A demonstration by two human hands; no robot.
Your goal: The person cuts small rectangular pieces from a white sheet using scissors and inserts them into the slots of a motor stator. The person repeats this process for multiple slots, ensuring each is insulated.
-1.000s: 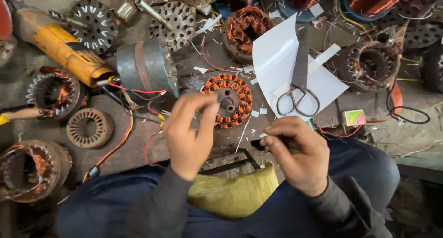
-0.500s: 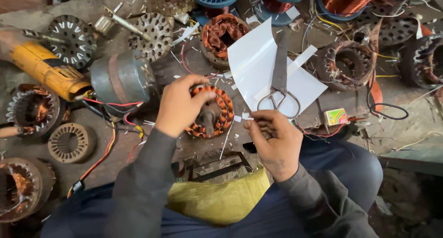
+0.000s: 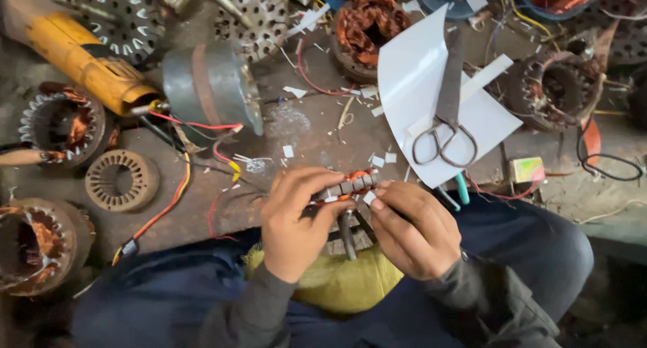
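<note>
I am now holding the little motor core (image 3: 347,185) tipped on its side, both my left hand (image 3: 296,223) and right hand (image 3: 411,228) gripping it tight.

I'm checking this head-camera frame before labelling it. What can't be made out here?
- Head view: most of the small stator is hidden by the left hand and right hand.
- What the right fingertips pinch: too small to tell.
- The yellow tool and the copper-wound stators along the top: cut off by the frame edges.
- Scissors blades: partly blurred.
</note>
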